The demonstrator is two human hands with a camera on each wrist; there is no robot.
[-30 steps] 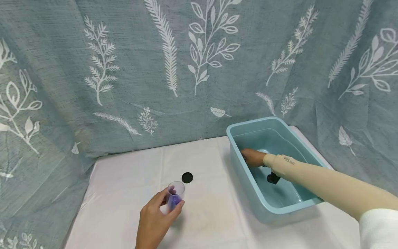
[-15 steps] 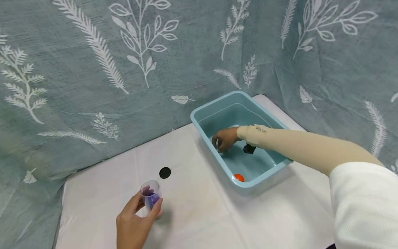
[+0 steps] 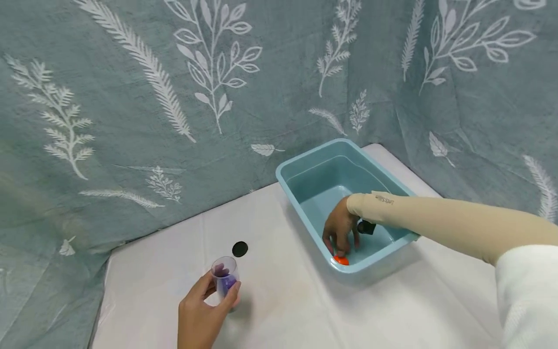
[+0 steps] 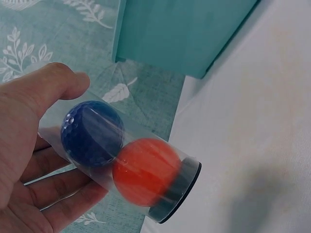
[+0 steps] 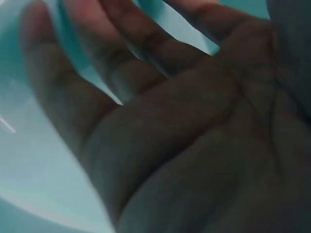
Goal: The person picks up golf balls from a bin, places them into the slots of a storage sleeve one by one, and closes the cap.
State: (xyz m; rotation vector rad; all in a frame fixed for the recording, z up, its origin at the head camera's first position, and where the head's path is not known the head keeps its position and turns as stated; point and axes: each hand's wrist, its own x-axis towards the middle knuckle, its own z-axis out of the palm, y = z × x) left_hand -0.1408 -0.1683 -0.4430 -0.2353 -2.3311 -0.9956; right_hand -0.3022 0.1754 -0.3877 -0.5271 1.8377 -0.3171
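My left hand (image 3: 201,310) holds a clear plastic tube (image 3: 218,270) between thumb and fingers above the table. Inside it, as the left wrist view shows, a dark blue golf ball (image 4: 92,133) sits against an orange ball (image 4: 146,172). A black cap (image 4: 181,196) closes the tube's lower end; its upper end looks uncapped. My right hand (image 3: 342,224) reaches down into the blue-green bin (image 3: 301,209), fingertips right at another orange ball (image 3: 342,260) in the near corner. The right wrist view shows the palm and spread, slightly bent fingers, with that ball hidden.
A round black cap (image 3: 240,249) lies on the white-covered table (image 3: 279,291) just beyond the tube. The bin's tall walls surround my right hand. A leaf-patterned grey-green curtain (image 3: 131,121) hangs behind the table.
My right hand has moved from the bin's left side towards its near corner, onto the orange ball. The left hand still holds the tube. The head view has turned right.
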